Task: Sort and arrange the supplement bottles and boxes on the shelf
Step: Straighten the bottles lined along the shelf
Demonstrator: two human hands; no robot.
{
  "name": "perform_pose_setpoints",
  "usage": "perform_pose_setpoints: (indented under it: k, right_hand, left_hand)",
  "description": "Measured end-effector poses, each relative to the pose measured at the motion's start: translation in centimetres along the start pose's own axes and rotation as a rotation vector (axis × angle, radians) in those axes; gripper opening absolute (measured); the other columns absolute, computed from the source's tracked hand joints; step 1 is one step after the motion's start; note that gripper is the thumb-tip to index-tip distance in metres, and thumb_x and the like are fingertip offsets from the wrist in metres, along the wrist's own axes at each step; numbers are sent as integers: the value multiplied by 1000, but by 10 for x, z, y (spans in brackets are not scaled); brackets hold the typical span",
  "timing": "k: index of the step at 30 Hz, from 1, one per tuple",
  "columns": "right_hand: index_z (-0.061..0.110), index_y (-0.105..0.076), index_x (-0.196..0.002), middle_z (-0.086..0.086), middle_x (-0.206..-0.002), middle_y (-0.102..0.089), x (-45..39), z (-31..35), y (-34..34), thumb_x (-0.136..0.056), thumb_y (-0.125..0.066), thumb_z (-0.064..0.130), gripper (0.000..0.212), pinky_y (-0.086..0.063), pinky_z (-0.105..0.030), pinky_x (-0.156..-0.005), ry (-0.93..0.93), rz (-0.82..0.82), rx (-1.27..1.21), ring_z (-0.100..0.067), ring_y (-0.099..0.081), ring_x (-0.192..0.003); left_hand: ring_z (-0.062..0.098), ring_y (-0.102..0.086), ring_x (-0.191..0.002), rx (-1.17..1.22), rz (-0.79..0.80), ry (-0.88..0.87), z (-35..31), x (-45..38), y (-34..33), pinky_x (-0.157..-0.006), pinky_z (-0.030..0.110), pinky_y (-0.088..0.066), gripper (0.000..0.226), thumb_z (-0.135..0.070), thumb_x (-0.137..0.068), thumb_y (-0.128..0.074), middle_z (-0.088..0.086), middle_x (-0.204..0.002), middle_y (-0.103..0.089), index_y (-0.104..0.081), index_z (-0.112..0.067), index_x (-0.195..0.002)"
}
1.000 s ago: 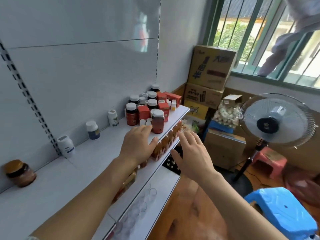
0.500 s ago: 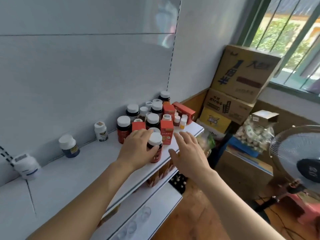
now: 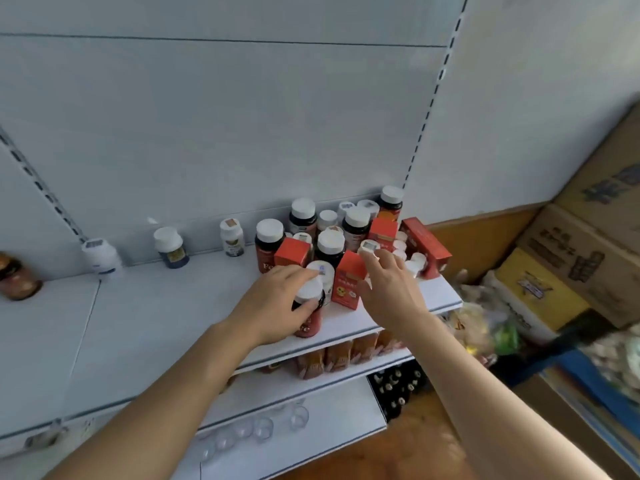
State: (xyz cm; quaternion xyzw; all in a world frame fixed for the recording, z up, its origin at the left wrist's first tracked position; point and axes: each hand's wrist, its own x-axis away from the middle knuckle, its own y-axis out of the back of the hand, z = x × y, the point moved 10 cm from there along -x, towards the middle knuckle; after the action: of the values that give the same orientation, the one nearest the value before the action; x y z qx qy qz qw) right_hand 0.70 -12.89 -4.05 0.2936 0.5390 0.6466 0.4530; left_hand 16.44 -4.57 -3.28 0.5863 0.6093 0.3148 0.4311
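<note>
1. We see the white shelf (image 3: 166, 323) running across the view, its top board bare on the left and crowded at the right end, with lower boards beneath it.
2. To the right of the shelf we see stacked cardboard cartons (image 3: 585, 258) against the wall.
3. At the right end of the top board stands the cluster of supplement bottles (image 3: 356, 221), dark with white caps, mixed with red boxes (image 3: 292, 252); one long red box (image 3: 427, 245) lies at the far right edge.
4. Our left hand (image 3: 277, 306) has its grip closed around the white cap of a red bottle (image 3: 309, 323), fingers over the top and thumb on the near side; the bottle stands upright near the front edge.
5. Our right hand (image 3: 389, 289) reaches into the cluster with fingers spread and straight, the grip apart, fingertips at a small white-capped bottle (image 3: 369, 245) and just beside a red box with a yellow face (image 3: 348, 284).
6. Along the back, well apart from the cluster, stand three white bottles (image 3: 232, 237) in a loose row.
7. At the far left sits a brown jar (image 3: 17, 280).
</note>
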Motion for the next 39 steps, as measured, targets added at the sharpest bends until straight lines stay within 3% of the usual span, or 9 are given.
perform_pose_setpoints:
  k: [6, 11, 19, 25, 30, 34, 37, 39]
  right_hand:
    - [21, -45, -136, -5, -129, -54, -10, -1, -5, -94, -57, 36, 46, -43, -36, -87, 79, 33, -59, -28, -51, -116]
    - [24, -58, -129, 2, -119, -57, 6, -5, 22, -90, -65, 32, 41, -50, -39, -85, 225, -32, -197, -23, -55, -106]
    - [34, -64, -123, 18, -118, -61, 27, 8, 66, -92, -66, 35, 30, -52, -21, -83, 172, 55, -623, 1, -60, -101]
    - [34, -64, -123, 17, -112, -62, 36, 33, 71, -92, -66, 36, 32, -47, -13, -72, 221, 120, -655, 3, -61, -96]
    - [33, -67, -120, 15, -109, -68, 31, 66, 74, -90, -70, 34, 31, -50, -11, -75, 337, 170, -721, 4, -62, -96]
    - [33, -67, -120, 16, -110, -67, 35, 102, 64, -89, -70, 33, 31, -48, -10, -79, 437, 239, -755, 7, -60, -97]
    - [32, -67, -120, 12, -108, -68, 39, 135, 54, -88, -71, 34, 33, -53, -23, -85, 487, 300, -778, 0, -63, -99]
    - [32, -67, -119, 11, -105, -69, 42, 160, 50, -87, -72, 35, 33, -56, -24, -81, 526, 325, -777, -3, -65, -97]
  left_hand:
    - [12, -45, -124, 28, 6, 62, 0, -2, 2, -98, 22, -33, 52, -41, -91, -64, -6, -137, -54, -51, -27, -139]
    - [8, -52, -115, 162, -108, 117, -6, 2, 27, -92, 26, -41, 50, -49, -87, -66, -12, -128, -58, -58, -29, -131]
    - [4, -57, -103, 282, -242, 172, -7, 11, 61, -80, 21, -46, 55, -64, -81, -60, -12, -125, -63, -64, -29, -123]
    - [4, -59, -101, 344, -298, 205, -12, 30, 74, -80, 23, -49, 56, -67, -76, -60, -18, -117, -61, -66, -31, -119]
    - [3, -60, -102, 304, -397, 295, -5, 66, 101, -81, 18, -47, 62, -73, -74, -56, -16, -115, -65, -69, -29, -116]
    - [-1, -61, -95, 299, -470, 411, 6, 104, 117, -74, 10, -42, 52, -66, -75, -62, -18, -110, -65, -69, -33, -115]
    - [-4, -62, -92, 292, -499, 495, 21, 137, 129, -73, 12, -44, 43, -60, -77, -69, -17, -110, -67, -69, -36, -113]
    - [-6, -62, -90, 303, -528, 551, 33, 160, 140, -73, 13, -47, 42, -56, -75, -73, -17, -108, -67, -69, -36, -112]
